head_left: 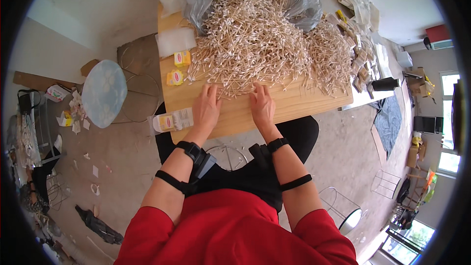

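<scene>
A big heap of cotton swabs point(250, 34) with pale sticks spills from a grey plastic bag point(198, 7) over the wooden table point(299, 100). At the heap's near edge, my left hand point(206, 109) rests with its fingers stretched forward, touching the loose swabs' left end. Across from it, my right hand point(263, 105) also has its fingers extended, by the right end of that same loose row. Neither hand visibly grips anything. Next to my left wrist lies a clear packet point(172, 120) with a yellow label and swabs inside.
Two small yellow packs, a nearer one point(174, 77) and a farther one point(182, 59), sit at the table's left. Behind them are white plastic-wrapped bundles point(175, 42). More swabs and bundles point(363, 64) cover the right end. A round-topped stool point(104, 93) stands left.
</scene>
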The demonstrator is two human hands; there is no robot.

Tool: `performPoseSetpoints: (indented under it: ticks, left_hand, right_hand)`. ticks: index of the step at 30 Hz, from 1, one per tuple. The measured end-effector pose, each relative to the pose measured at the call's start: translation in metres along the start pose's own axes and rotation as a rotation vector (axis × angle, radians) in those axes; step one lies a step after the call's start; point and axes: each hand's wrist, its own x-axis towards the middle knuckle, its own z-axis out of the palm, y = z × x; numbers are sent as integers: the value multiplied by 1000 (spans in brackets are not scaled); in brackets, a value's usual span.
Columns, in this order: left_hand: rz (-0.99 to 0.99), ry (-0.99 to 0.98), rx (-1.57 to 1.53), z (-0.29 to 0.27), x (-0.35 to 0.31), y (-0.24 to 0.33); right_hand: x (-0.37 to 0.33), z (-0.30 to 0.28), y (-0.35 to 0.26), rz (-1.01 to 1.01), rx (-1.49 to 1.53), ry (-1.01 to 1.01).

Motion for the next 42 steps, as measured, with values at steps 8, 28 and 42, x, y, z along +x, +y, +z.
performPoseSetpoints:
  ticks: [8, 28, 42]
  left_hand:
    - [-28, 92, -45, -11, -44, 3]
    - [21, 102, -255, -14, -66, 4]
    - [186, 140, -64, -12, -85, -7]
  right_hand:
    - [-28, 9, -21, -218, 158, -121]
    - [-46, 4, -31, -216, 168, -213]
    - [-31, -1, -21, -102, 216, -303]
